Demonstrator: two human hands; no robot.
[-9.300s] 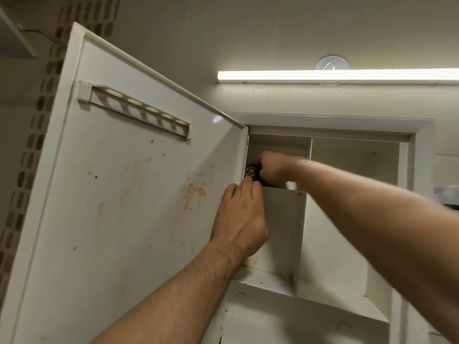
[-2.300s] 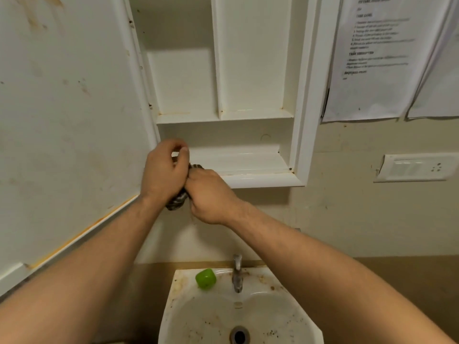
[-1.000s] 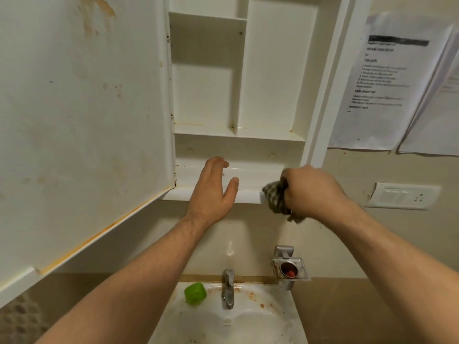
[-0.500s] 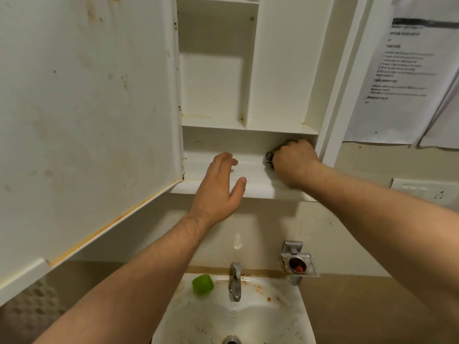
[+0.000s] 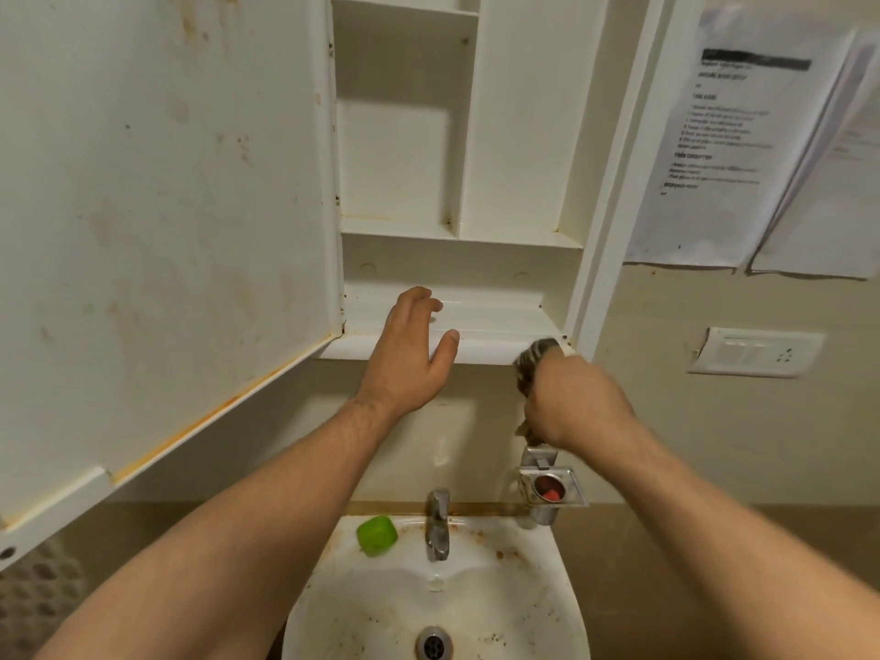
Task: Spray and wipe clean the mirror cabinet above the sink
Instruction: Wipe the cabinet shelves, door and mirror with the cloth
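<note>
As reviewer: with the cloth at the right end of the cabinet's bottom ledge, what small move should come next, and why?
Probably sweep the dark checked cloth, gripped by the right hand, leftward along the front lip of the white mirror cabinet. The cloth sits at the lip's right corner, and the left hand is open at the ledge farther left, leaving bare lip between them.

cabinet [image 5: 476,321]: glossy white plastic, stained | cloth [image 5: 531,362]: checked woven fabric | tap [image 5: 438,521]: dull metal | sink [image 5: 547,588]: glazed ceramic
</note>
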